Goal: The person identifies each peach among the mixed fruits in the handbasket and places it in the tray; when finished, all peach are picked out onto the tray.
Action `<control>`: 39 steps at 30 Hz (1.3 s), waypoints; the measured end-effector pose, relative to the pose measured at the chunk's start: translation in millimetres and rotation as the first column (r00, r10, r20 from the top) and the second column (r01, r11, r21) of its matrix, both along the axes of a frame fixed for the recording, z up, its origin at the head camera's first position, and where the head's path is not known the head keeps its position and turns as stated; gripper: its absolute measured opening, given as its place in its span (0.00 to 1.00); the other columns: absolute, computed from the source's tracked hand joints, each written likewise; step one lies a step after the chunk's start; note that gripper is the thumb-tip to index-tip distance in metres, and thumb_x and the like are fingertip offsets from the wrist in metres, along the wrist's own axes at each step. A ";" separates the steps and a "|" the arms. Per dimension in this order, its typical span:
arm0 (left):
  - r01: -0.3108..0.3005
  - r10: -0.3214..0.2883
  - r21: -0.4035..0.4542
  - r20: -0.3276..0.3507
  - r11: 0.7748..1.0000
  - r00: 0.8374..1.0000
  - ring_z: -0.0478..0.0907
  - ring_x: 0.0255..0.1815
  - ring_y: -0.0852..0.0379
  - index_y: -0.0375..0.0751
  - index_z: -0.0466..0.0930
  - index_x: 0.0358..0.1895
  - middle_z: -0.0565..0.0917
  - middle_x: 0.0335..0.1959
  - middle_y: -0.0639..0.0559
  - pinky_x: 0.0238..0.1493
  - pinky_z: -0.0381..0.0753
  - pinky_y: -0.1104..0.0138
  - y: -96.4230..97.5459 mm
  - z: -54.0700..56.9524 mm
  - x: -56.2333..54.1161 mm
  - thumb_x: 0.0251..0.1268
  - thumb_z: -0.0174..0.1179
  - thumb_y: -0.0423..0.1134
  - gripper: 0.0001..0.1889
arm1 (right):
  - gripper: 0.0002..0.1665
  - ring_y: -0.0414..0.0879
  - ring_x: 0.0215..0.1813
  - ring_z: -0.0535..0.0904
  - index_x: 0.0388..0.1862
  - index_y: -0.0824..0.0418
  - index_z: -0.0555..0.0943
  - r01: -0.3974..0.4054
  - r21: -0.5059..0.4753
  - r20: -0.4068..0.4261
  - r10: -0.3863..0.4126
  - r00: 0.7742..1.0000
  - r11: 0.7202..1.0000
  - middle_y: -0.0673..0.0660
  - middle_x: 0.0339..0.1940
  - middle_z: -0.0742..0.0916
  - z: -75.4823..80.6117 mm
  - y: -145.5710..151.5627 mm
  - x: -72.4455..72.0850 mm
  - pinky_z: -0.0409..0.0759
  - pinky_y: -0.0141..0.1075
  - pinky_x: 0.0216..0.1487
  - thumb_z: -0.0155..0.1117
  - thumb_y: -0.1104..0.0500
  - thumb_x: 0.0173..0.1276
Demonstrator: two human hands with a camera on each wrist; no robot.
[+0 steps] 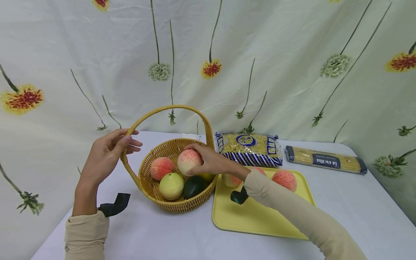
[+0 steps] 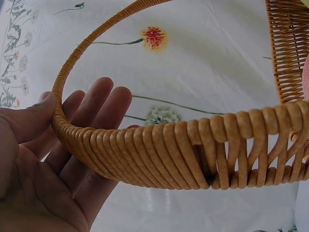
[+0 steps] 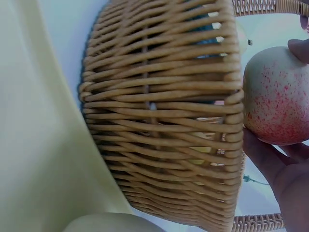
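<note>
My right hand (image 1: 212, 160) grips a pink-and-white peach (image 1: 188, 162) over the wicker basket (image 1: 182, 207). In the right wrist view that peach (image 3: 277, 99) sits beside the basket's rim, with fingers and thumb around it. With the thumb on one side and the fingers behind, my left hand (image 1: 105, 153) holds the basket's arched handle (image 2: 154, 150). Inside the basket are another peach (image 1: 161, 168), a pale yellow-green round fruit (image 1: 171, 186) and a dark green avocado-like fruit (image 1: 194, 187). A yellow item (image 1: 208, 177) behind them is mostly hidden.
Right of the basket lies a yellow tray (image 1: 260, 222) bearing a peach (image 1: 284, 180) and other fruit partly hidden by my right arm. A pasta bag (image 1: 250, 148) lies behind the tray, and a spaghetti pack (image 1: 326, 160) farther right. A flowered cloth (image 1: 276, 72) hangs behind.
</note>
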State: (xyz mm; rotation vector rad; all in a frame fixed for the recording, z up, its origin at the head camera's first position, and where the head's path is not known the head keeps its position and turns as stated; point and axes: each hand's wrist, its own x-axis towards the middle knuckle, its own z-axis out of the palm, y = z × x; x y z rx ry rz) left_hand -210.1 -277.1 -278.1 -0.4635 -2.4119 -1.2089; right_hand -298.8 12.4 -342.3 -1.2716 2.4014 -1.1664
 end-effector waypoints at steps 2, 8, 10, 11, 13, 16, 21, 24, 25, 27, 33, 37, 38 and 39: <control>0.002 -0.002 0.002 0.001 1.000 1.000 0.84 0.37 0.66 0.35 0.74 0.58 0.85 0.37 0.61 0.37 0.82 0.76 -0.4 0.1 0.3 0.75 0.49 0.38 0.16 | 0.41 0.44 0.53 0.77 0.68 0.59 0.64 0.006 0.004 -0.004 -0.006 1.000 1.000 0.54 0.59 0.77 -0.6 1.0 2.1 0.80 0.32 0.47 0.70 0.52 0.57; 0.005 -0.005 0.006 -0.002 1.000 1.000 0.84 0.36 0.65 0.34 0.74 0.58 0.85 0.37 0.61 0.37 0.82 0.76 -0.2 0.7 0.6 0.74 0.49 0.38 0.15 | 0.41 0.43 0.53 0.77 0.68 0.57 0.65 0.012 -0.019 0.022 -0.012 1.000 1.000 0.54 0.59 0.77 -3.9 3.0 6.0 0.80 0.32 0.47 0.70 0.52 0.57; 0.006 -0.006 0.006 -0.006 1.000 1.000 0.84 0.36 0.64 0.34 0.75 0.57 0.86 0.37 0.61 0.37 0.82 0.76 -0.1 0.7 0.4 0.74 0.50 0.37 0.15 | 0.41 0.43 0.53 0.77 0.67 0.56 0.65 0.010 -0.035 0.031 -0.009 0.999 0.999 0.53 0.58 0.77 -4.8 3.6 7.3 0.81 0.32 0.47 0.70 0.52 0.57; 0.009 -0.009 0.009 -0.006 1.000 1.000 0.84 0.36 0.64 0.34 0.75 0.57 0.86 0.37 0.60 0.37 0.82 0.75 -0.1 0.6 0.2 0.74 0.50 0.37 0.15 | 0.41 0.43 0.52 0.77 0.67 0.56 0.65 0.010 -0.042 0.033 -0.009 0.999 0.999 0.53 0.58 0.78 -5.4 4.0 7.8 0.81 0.32 0.46 0.70 0.52 0.57; 0.011 -0.011 0.011 -0.006 1.000 1.000 0.84 0.36 0.64 0.34 0.75 0.57 0.86 0.37 0.60 0.37 0.82 0.75 -0.1 0.6 0.0 0.74 0.50 0.37 0.15 | 0.41 0.43 0.52 0.77 0.67 0.55 0.64 0.012 -0.052 0.037 -0.010 0.999 0.999 0.53 0.58 0.77 -6.4 5.0 9.0 0.81 0.32 0.46 0.70 0.52 0.57; 0.014 -0.014 0.013 -0.004 1.000 1.000 0.84 0.37 0.65 0.34 0.75 0.57 0.86 0.37 0.60 0.37 0.82 0.75 -0.1 0.4 -0.4 0.74 0.50 0.37 0.15 | 0.41 0.42 0.53 0.77 0.68 0.55 0.64 0.018 -0.063 0.054 -0.015 0.998 0.998 0.53 0.59 0.77 -8.0 6.8 11.2 0.81 0.33 0.46 0.70 0.53 0.58; 0.007 -0.007 0.006 -0.004 1.000 1.000 0.84 0.36 0.64 0.35 0.75 0.57 0.86 0.37 0.60 0.37 0.82 0.75 -0.7 0.0 0.0 0.74 0.50 0.37 0.15 | 0.42 0.41 0.53 0.77 0.68 0.54 0.64 0.042 -0.067 0.053 -0.039 0.998 0.997 0.51 0.58 0.77 -10.4 9.4 16.0 0.81 0.32 0.46 0.71 0.51 0.57; 0.007 -0.007 0.002 -0.007 1.000 1.000 0.84 0.36 0.64 0.35 0.75 0.58 0.86 0.37 0.60 0.37 0.82 0.76 -1.0 -0.2 0.0 0.74 0.50 0.37 0.15 | 0.41 0.41 0.54 0.76 0.67 0.52 0.65 0.045 -0.082 0.050 -0.041 0.998 0.996 0.49 0.58 0.77 -12.8 11.4 18.8 0.81 0.33 0.46 0.71 0.50 0.56; 0.007 -0.007 0.002 -0.007 1.000 1.000 0.84 0.36 0.64 0.35 0.75 0.58 0.86 0.37 0.60 0.37 0.82 0.75 -1.1 -0.2 -0.1 0.74 0.49 0.37 0.15 | 0.41 0.41 0.54 0.76 0.67 0.52 0.65 0.042 -0.089 0.048 -0.038 0.998 0.995 0.49 0.57 0.77 -13.7 12.0 19.7 0.81 0.33 0.46 0.71 0.50 0.56; 0.010 -0.010 0.004 -0.009 1.000 1.000 0.84 0.36 0.65 0.35 0.75 0.58 0.86 0.37 0.60 0.37 0.82 0.75 -1.3 -0.2 -0.3 0.74 0.50 0.37 0.15 | 0.40 0.41 0.54 0.76 0.67 0.51 0.66 0.032 -0.108 0.065 -0.025 0.998 0.994 0.49 0.57 0.77 -15.1 13.4 21.9 0.81 0.35 0.47 0.71 0.50 0.56; 0.010 -0.010 0.005 -0.010 1.000 1.000 0.84 0.36 0.65 0.34 0.75 0.58 0.85 0.37 0.61 0.37 0.82 0.76 -1.2 -0.1 -0.7 0.74 0.50 0.37 0.15 | 0.41 0.42 0.55 0.76 0.68 0.54 0.65 0.022 -0.123 0.106 -0.009 0.994 0.992 0.49 0.58 0.77 -18.0 19.3 27.8 0.82 0.36 0.48 0.71 0.50 0.57; 0.004 -0.004 0.004 -0.007 1.000 1.000 0.84 0.36 0.66 0.34 0.75 0.58 0.85 0.36 0.61 0.37 0.82 0.76 -1.0 -0.1 -0.1 0.74 0.50 0.37 0.15 | 0.41 0.41 0.55 0.76 0.68 0.52 0.65 0.031 -0.109 0.112 -0.019 0.994 0.994 0.49 0.58 0.77 -19.3 22.6 30.8 0.82 0.34 0.46 0.70 0.49 0.58; 0.003 -0.003 0.003 -0.006 1.000 1.000 0.84 0.36 0.66 0.34 0.75 0.58 0.85 0.36 0.61 0.37 0.82 0.76 -0.9 -0.1 -0.1 0.74 0.50 0.37 0.15 | 0.40 0.41 0.54 0.76 0.67 0.52 0.65 0.035 -0.110 0.115 -0.022 0.993 0.993 0.49 0.57 0.77 -19.9 23.2 31.1 0.82 0.34 0.46 0.70 0.49 0.58; 0.003 -0.002 0.004 -0.005 1.000 1.000 0.84 0.36 0.66 0.34 0.74 0.58 0.85 0.37 0.61 0.37 0.82 0.76 -0.8 -0.1 0.0 0.74 0.50 0.37 0.16 | 0.40 0.41 0.54 0.76 0.67 0.52 0.66 0.039 -0.112 0.117 -0.026 0.993 0.993 0.49 0.57 0.77 -20.3 23.8 31.5 0.82 0.34 0.45 0.71 0.49 0.57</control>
